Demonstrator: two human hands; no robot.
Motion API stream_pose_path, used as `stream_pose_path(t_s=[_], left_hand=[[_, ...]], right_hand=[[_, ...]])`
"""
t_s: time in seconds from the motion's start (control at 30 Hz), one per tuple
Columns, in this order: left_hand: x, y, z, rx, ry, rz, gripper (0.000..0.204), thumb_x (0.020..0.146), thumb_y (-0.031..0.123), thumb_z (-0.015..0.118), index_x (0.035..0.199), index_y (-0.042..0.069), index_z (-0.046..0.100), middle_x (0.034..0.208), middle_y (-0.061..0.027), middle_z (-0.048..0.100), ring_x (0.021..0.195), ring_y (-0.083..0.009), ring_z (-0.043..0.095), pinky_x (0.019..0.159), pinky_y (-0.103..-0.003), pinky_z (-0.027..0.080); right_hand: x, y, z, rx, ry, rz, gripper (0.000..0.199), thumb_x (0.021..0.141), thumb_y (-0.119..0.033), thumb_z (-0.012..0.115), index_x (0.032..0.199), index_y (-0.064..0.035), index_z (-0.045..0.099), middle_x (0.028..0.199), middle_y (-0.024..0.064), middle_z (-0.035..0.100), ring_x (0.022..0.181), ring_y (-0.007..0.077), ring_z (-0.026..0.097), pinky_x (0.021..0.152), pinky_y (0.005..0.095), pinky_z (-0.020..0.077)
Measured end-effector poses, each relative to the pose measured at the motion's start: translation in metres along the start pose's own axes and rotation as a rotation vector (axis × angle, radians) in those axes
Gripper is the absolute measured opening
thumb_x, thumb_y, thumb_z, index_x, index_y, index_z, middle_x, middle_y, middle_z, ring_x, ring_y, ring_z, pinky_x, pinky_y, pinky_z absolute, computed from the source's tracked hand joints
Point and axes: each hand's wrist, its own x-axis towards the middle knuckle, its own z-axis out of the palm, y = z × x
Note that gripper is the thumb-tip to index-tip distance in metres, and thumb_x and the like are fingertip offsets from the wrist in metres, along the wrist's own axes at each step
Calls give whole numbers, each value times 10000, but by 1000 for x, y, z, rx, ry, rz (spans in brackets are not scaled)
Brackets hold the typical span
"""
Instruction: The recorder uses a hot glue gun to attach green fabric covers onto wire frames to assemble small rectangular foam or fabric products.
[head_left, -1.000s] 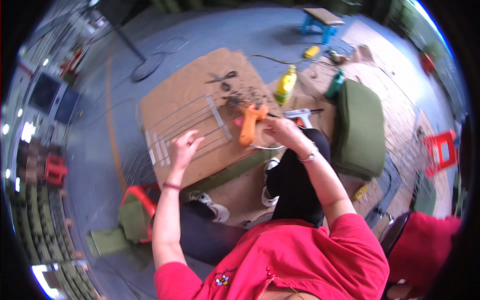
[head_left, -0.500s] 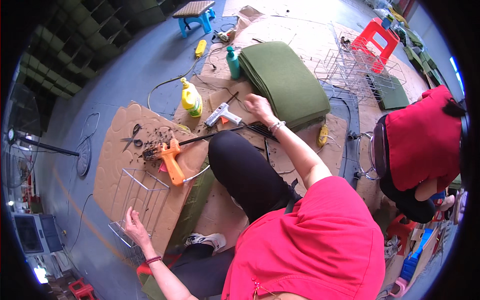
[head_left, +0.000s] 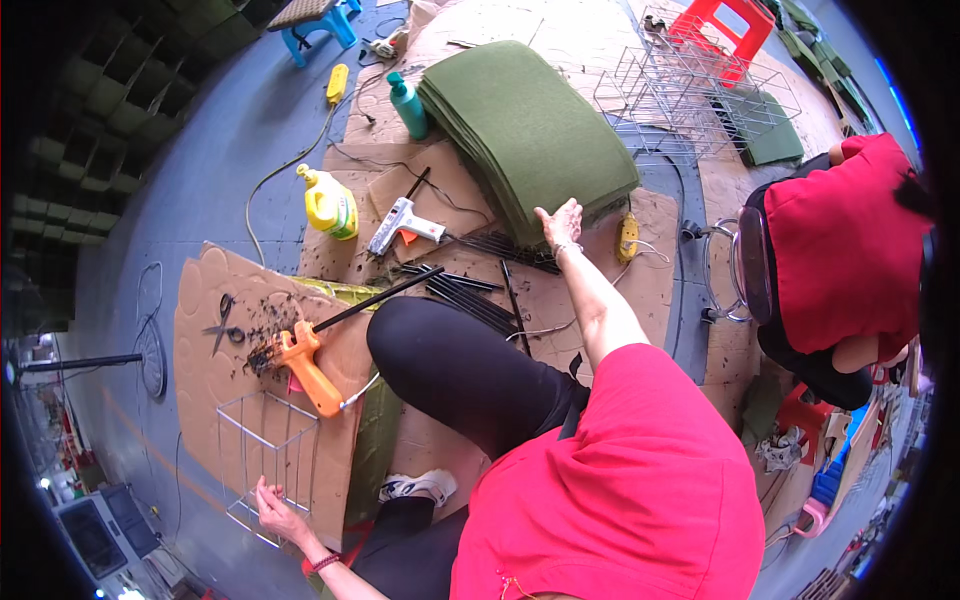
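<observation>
The head view looks down on a person in a red shirt and black trousers who sits on the floor among sheets of brown cardboard point(head_left: 560, 290). The right hand point(head_left: 560, 222) reaches forward to the near edge of a thick stack of green felt sheets point(head_left: 525, 125); its fingers are spread and lie against the stack's lower corner, pinching nothing that can be seen. The left hand point(head_left: 272, 500) is stretched far out to the lower left, its grip closed around a bottom bar of a wire frame point(head_left: 265, 455) that lies on a cardboard sheet.

Just above the frame lies an orange glue gun point(head_left: 305, 365), with a long black stick running from it toward the person's knee. Scissors point(head_left: 222, 322) lie to its left amid dark scraps. More black glue sticks point(head_left: 470, 295) are strewn on the cardboard between knee and right hand. A white glue gun point(head_left: 400, 222) lies near them, a yellow bottle point(head_left: 328, 203) to its left and a teal bottle point(head_left: 408, 105) just beside the felt. Wire baskets point(head_left: 690, 95) and a red stool point(head_left: 725, 22) stand beyond the felt. Another person in red point(head_left: 845, 255) crouches at the right.
</observation>
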Motion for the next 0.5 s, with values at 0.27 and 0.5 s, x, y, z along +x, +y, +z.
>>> stream_pose_path(t_s=[0.27, 0.5], left_hand=[[2, -1, 5, -3, 20, -20, 410, 1019, 301, 387, 1110, -8, 641, 686, -90, 603, 625, -173, 570, 599, -318, 484], [6, -1, 11, 20, -22, -23, 419, 1019, 306, 382, 1118, -10, 638, 706, -99, 608, 640, -181, 577, 603, -325, 492]], right_hand=[[10, -4, 7, -26, -6, 78, 607, 693, -256, 820, 1119, -43, 445, 979, 189, 641, 952, 364, 624, 799, 446, 507], [19, 9, 36, -147, 11, -173, 144, 754, -219, 725, 817, -108, 659, 836, 114, 666, 871, 293, 636, 754, 416, 510]])
